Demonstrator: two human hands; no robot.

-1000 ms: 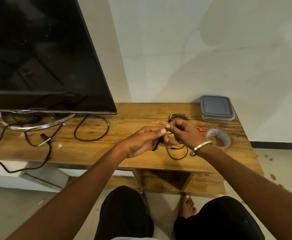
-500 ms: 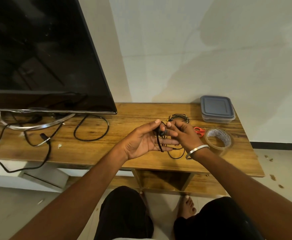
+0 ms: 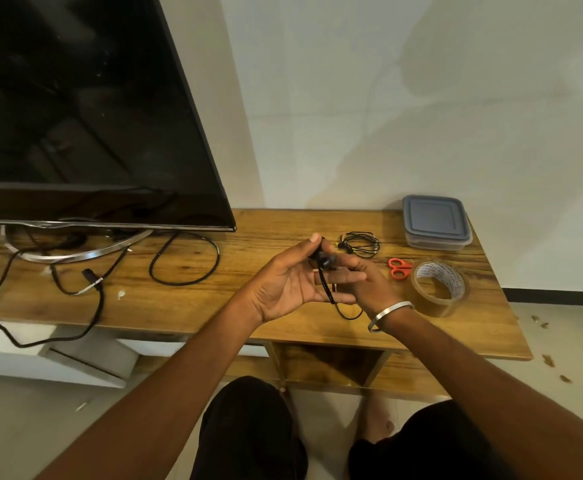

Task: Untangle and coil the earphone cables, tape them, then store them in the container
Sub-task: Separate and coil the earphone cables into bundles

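My left hand [image 3: 288, 285] is held palm up above the wooden table [image 3: 248, 244], fingers spread, with a black earphone cable [image 3: 326, 285] wound across them. My right hand [image 3: 362, 280] pinches the same cable at the top, by the earbuds. A loose loop of the cable hangs down to the table under my right wrist. A second black earphone bundle [image 3: 361, 243] lies on the table just behind my hands. A roll of clear tape [image 3: 439, 287] stands at the right, and a grey lidded container [image 3: 435, 221] sits at the back right, shut.
Small red scissors [image 3: 400, 267] lie between the tape and my hands. A large dark TV [image 3: 85, 116] on a metal stand fills the left, with thick black cables [image 3: 186, 259] trailing over the table and off its front edge. The wall is right behind the table.
My left hand has opened from a pinch to a flat palm and risen slightly. The right hand has brought the cable over the left fingers, wrapping it round them.
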